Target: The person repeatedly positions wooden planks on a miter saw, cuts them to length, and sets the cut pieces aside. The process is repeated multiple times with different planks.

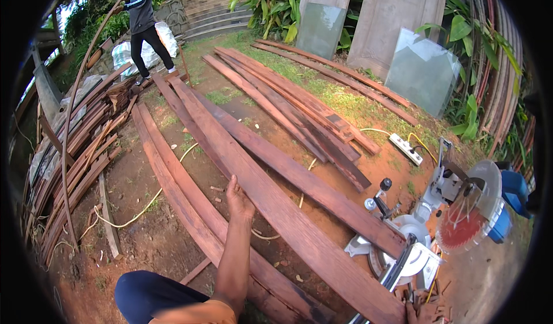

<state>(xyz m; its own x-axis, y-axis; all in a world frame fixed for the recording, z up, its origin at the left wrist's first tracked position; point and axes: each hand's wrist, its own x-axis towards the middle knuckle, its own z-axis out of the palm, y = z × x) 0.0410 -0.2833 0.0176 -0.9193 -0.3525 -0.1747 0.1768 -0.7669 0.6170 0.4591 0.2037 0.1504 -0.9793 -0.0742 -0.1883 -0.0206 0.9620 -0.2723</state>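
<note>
A long reddish-brown wooden plank (288, 223) runs slantwise from the far left to the near right. My left hand (239, 202) grips its left edge near the middle, the thumb pointing up along the side and the other fingers hidden beneath. At the near end, my right hand (425, 312) holds the plank's corner, partly cut off by the picture's rim. Just beyond lies a second plank (322, 191), its near end on the base of a miter saw (412, 255). The saw's round red blade (461, 223) stands raised to the right.
More planks lie on the ground to the left (190, 194) and beyond (288, 105). A white power strip (406, 149) sits behind the saw, and a pale cable (141, 214) crosses the soil. Glass panes (423, 70) lean at the back. Another person (144, 24) stands by a timber pile (86, 151).
</note>
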